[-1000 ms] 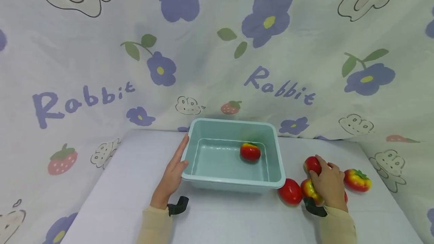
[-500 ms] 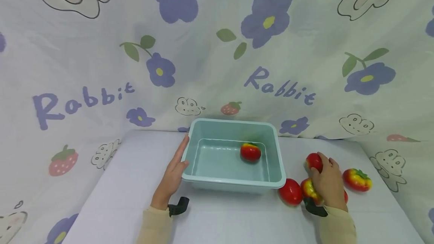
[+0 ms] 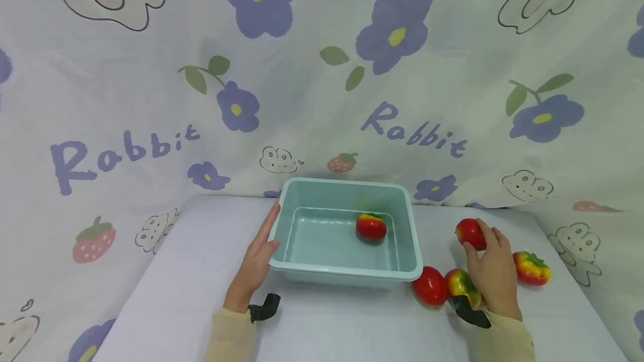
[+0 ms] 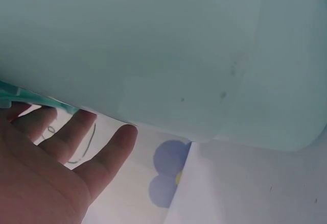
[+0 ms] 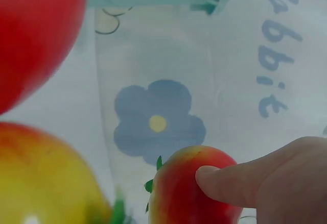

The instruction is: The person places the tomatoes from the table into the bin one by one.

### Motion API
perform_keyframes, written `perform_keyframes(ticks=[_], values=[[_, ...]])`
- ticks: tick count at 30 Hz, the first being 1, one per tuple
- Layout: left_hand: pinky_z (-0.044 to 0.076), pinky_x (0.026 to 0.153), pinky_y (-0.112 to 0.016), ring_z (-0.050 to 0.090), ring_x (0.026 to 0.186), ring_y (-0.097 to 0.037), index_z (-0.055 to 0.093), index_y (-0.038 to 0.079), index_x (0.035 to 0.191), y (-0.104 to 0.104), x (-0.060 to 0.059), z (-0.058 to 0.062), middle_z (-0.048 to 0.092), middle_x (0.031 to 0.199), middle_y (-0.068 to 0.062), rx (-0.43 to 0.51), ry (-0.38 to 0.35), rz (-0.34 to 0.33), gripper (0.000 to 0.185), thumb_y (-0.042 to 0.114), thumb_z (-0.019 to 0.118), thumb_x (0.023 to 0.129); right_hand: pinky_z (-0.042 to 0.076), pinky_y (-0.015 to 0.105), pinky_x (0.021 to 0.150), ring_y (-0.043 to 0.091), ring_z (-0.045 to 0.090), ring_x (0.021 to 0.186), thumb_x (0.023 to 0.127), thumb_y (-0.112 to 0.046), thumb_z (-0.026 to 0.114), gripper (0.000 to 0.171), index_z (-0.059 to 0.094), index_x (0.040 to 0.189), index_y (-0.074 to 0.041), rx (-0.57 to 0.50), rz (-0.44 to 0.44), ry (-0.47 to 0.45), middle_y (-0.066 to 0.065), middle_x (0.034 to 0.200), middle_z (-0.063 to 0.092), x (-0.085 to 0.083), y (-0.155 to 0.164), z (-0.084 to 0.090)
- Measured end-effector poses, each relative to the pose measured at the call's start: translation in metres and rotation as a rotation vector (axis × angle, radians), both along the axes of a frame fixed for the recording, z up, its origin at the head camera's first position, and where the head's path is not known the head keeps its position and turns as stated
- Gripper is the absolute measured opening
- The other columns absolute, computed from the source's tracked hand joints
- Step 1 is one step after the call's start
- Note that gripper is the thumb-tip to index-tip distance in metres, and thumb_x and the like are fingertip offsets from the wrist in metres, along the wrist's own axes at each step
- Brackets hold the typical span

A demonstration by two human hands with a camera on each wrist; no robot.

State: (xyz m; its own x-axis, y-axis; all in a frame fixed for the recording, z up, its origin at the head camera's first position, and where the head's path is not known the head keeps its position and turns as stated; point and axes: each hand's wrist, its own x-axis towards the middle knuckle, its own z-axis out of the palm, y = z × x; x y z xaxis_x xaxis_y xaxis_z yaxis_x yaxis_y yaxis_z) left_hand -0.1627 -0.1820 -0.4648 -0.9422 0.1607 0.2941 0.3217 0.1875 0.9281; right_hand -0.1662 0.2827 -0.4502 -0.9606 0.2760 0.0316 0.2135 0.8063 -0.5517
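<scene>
A white rabbit-and-flower cloth (image 3: 302, 88) hangs behind a white worktop (image 3: 352, 328). On the worktop stands a pale blue-green plastic tub (image 3: 347, 270). The left hand (image 3: 254, 264) rests against its left side, fingers mostly straight and spread, touching it without curling round it. The right hand (image 3: 495, 278) is partly closed, fingers and thumb pinching a red persimmon (image 3: 470, 233) to the right of the tub; whether that fruit is clear of the worktop is hard to tell from these angles.

A plain red fruit (image 3: 430, 286) lies just beside the tub's near right corner, next to a yellow-and-red persimmon (image 3: 459, 284). A calyx-topped persimmon (image 3: 533, 268) sits right of the right hand, and a single persimmon (image 3: 371, 229) lies inside the tub, right of its middle.

The pinched fruit could slip, as its skin looks smooth and glossy and the grip reaches only part of it. A low forearm could also nudge the yellow-and-red persimmon and set it rolling.

Compared with a second ago, the pinched persimmon is farther from the near fruits; the tub and left hand look unchanged.
</scene>
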Motion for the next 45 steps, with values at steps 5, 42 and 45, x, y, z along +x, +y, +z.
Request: perform_keyframes(ticks=[5,42,45], values=[[0.012,0.117,-0.017,0.007,0.154,-0.014,0.017,0.020,0.162,0.001,-0.001,0.000,0.012,0.168,0.001,0.018,0.014,-0.011,0.072,-0.004,0.030,0.096,0.040,0.075,0.094,0.059,0.032,0.133,0.098,-0.022,0.062,0.072,0.026,0.160,-0.013,0.010,0.027,0.067,0.037,0.154,0.024,0.004,-0.007,0.010],[0.010,0.119,-0.022,0.007,0.154,-0.014,0.017,0.021,0.162,0.000,0.002,0.001,0.013,0.168,0.005,-0.007,-0.008,0.008,0.071,-0.003,0.031,0.097,0.053,0.062,0.084,0.045,0.057,0.117,0.086,-0.009,0.076,0.076,0.043,0.154,-0.016,-0.042,0.212,0.494,0.026,0.152,0.039,0.033,-0.067,0.034],[0.011,0.118,-0.019,0.007,0.154,-0.014,0.018,0.021,0.162,0.000,0.001,0.001,0.013,0.168,0.005,-0.006,-0.001,0.007,0.071,-0.004,0.031,0.097,0.054,0.059,0.084,0.043,0.057,0.118,0.084,-0.009,0.078,0.077,0.045,0.153,-0.017,-0.054,0.239,0.523,0.023,0.152,0.040,0.035,-0.071,0.036]])
